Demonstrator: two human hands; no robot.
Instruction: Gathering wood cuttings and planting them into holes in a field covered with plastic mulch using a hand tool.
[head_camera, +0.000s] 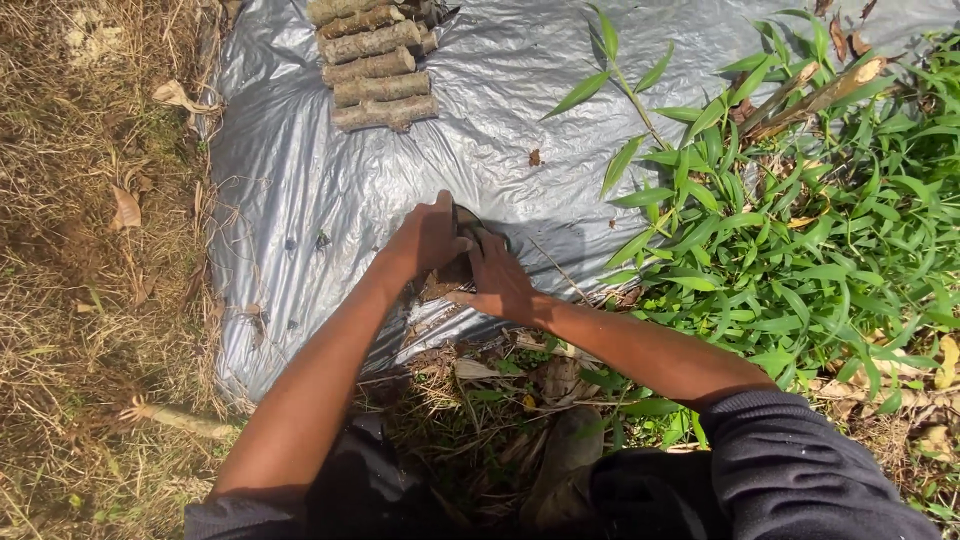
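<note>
My left hand (428, 238) and my right hand (497, 278) meet at the near edge of a silver plastic sheet (330, 190) spread on the ground. Both close around a small dark object with a brownish clump (447, 280) between them; most of it is hidden by my fingers, and I cannot tell what it is. My forearms reach in from the bottom of the view, dark sleeves pushed up.
A stack of short cut wood pieces (375, 62) lies on the sheet's far end. Green leafy plants (790, 230) crowd the right side. Dry grass and dead leaves (90, 250) cover the ground at left. A boot (565, 460) shows below my arms.
</note>
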